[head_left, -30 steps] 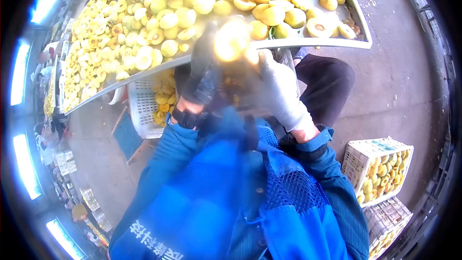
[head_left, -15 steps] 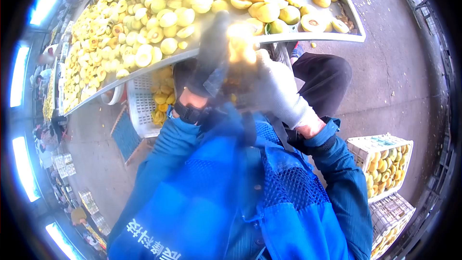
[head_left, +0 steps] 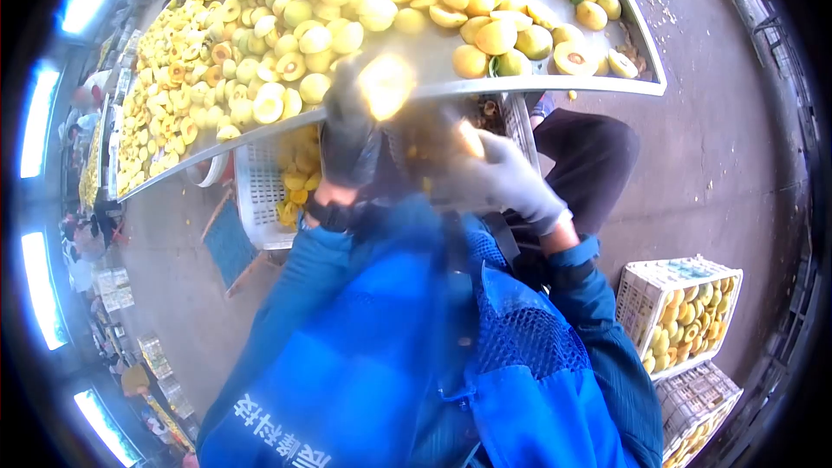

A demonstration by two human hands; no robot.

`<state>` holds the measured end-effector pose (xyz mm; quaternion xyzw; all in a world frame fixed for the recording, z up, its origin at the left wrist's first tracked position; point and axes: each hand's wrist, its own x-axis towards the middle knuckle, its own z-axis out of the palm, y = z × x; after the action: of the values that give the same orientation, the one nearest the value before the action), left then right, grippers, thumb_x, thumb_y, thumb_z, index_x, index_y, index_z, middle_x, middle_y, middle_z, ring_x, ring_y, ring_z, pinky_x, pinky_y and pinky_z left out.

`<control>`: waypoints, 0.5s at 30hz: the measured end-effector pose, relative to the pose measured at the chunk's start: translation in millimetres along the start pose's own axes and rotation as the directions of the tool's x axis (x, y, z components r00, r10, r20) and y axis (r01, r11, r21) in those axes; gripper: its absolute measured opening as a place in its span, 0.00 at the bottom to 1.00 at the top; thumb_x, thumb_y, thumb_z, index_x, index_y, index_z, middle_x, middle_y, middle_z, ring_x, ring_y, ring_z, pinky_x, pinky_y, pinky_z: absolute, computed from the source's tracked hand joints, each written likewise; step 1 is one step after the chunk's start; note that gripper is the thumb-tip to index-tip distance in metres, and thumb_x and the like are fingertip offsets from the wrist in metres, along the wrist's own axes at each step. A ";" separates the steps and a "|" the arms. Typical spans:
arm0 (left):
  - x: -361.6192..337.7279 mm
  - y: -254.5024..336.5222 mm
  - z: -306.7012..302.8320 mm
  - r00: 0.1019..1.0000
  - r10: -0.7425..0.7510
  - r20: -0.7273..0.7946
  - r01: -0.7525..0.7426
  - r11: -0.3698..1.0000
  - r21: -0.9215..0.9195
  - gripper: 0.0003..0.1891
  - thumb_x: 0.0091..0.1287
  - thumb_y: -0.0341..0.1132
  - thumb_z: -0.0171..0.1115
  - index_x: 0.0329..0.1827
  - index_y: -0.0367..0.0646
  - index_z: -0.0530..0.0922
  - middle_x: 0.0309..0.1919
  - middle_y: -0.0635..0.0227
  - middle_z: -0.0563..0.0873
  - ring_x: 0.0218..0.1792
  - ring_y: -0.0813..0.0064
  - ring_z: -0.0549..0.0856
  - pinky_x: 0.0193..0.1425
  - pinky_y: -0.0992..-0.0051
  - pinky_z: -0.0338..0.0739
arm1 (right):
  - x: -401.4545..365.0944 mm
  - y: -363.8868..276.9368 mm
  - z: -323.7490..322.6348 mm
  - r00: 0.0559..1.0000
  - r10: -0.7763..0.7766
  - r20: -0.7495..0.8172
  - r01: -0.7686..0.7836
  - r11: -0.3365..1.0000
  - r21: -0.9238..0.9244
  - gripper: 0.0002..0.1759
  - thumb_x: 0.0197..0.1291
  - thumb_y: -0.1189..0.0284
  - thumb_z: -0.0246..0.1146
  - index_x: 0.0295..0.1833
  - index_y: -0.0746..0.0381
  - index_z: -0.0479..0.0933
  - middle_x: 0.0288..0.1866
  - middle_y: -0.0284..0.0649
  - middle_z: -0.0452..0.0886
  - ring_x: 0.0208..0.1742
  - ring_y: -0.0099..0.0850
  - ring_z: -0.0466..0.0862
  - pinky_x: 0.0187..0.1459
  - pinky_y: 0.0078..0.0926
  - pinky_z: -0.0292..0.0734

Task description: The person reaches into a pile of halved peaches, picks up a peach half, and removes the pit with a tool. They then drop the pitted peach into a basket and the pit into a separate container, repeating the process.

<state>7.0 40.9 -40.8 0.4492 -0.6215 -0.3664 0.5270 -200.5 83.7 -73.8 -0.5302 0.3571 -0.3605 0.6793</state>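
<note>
My left hand (head_left: 351, 143), in a dark glove with a dark band at the wrist, is closed around a yellow peach half (head_left: 387, 87) that glares brightly. It is at the front edge of a metal tray (head_left: 433, 89) heaped with peach halves (head_left: 299, 39). My right hand (head_left: 511, 175), in a pale grey glove, is just below the tray edge with its fingers curled. A small yellow-orange piece (head_left: 471, 139) shows at its fingertips. Blur hides what that piece is and whether anything else is in the hand.
A white crate (head_left: 260, 199) with yellow fruit is below the tray, beside a small blue-topped stool (head_left: 230, 243). Stacked crates (head_left: 637, 295) of peach halves stand at right. A dark-trousered knee (head_left: 598, 156) shows under the tray. Other people are at far left.
My hands have moved apart from close together at the tray edge. The left hand has shifted left with the bright fruit; the right has dropped slightly. The view has tilted slightly.
</note>
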 end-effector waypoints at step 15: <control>107.1 -77.3 -19.7 0.975 -0.067 0.213 -0.036 0.895 0.444 0.20 0.72 0.39 0.62 0.61 0.36 0.78 0.42 0.61 0.86 0.39 0.73 0.83 0.47 0.72 0.80 | -7.9 70.1 -23.2 0.913 0.075 -0.400 -0.260 0.864 -0.432 0.16 0.61 0.67 0.63 0.46 0.69 0.75 0.33 0.54 0.81 0.36 0.43 0.84 0.41 0.37 0.77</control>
<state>35.3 -85.3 -74.3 0.5189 -0.7401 -0.2666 0.3346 -216.6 92.3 -145.8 -0.5692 0.6016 -0.2934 0.4774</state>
